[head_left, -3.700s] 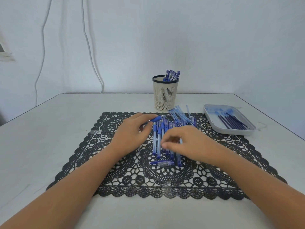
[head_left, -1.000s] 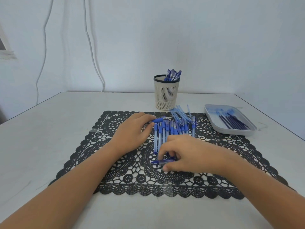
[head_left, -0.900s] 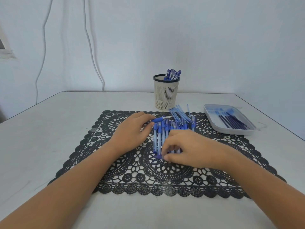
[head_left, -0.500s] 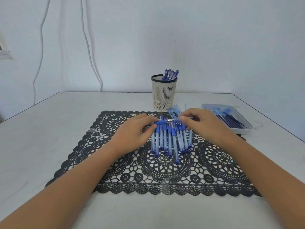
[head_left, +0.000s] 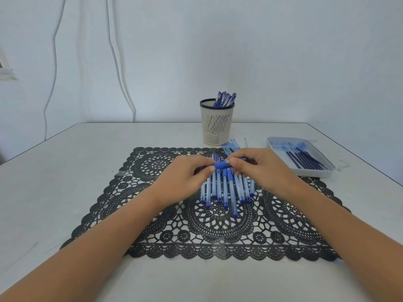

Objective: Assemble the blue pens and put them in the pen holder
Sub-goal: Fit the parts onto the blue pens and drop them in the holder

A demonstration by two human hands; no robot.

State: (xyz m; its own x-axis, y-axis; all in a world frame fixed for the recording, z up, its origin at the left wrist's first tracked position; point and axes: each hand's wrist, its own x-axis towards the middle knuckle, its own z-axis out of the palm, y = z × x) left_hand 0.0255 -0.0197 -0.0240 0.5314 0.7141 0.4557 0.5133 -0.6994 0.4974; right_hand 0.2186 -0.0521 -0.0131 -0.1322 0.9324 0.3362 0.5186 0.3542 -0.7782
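Observation:
A blue pen (head_left: 220, 165) lies crosswise between my two hands, just above a row of several pens (head_left: 226, 190) on the black lace mat (head_left: 165, 216). My left hand (head_left: 185, 177) grips its left part. My right hand (head_left: 255, 164) pinches the other end near the silver tip. Behind them stands the beige pen holder (head_left: 216, 127) with several assembled blue pens (head_left: 225, 99) sticking out.
A pale tray (head_left: 305, 171) at the right holds several dark refills (head_left: 305, 159). Loose clear pen barrels (head_left: 232, 146) lie between the holder and my hands. White cables hang down the wall behind the grey table (head_left: 65, 171).
My right hand left the lower end of the pen row, where it was lining up a stray pen, and rose to meet my left hand on the crosswise pen.

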